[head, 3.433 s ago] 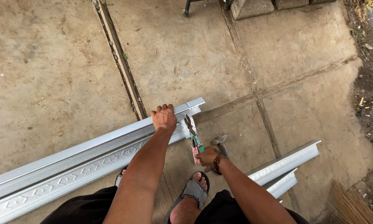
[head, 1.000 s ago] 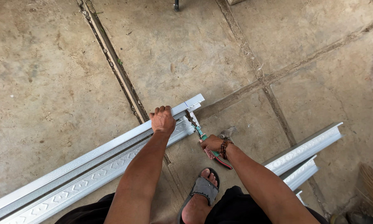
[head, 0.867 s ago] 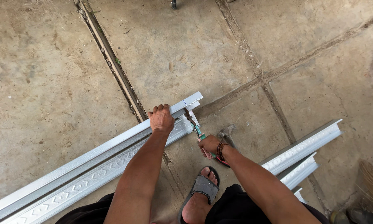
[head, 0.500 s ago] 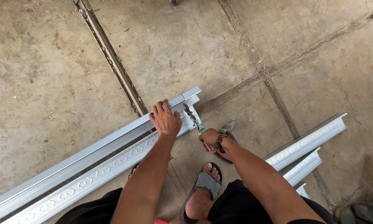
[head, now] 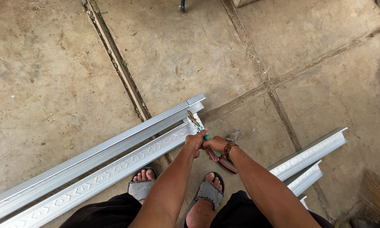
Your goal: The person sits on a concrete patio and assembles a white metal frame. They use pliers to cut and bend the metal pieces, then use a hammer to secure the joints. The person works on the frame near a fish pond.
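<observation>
The long galvanized metal channel (head: 92, 166) lies slantwise across the concrete floor (head: 50, 84) from lower left to centre, its embossed flange toward the person's sandalled feet (head: 142, 188), and its cut end sits at the blades of the tin snips (head: 202, 135). The left hand (head: 195, 142) and the right hand (head: 216, 144) are both closed round the snips' green and red handles, so the cut would probably go best with the blades kept square to the flange and pressed evenly. To the right, shorter channel pieces (head: 312, 154) lie well apart, a broom's bristles (head: 378, 192) show at the edge, and only the feet are near the work.
</observation>
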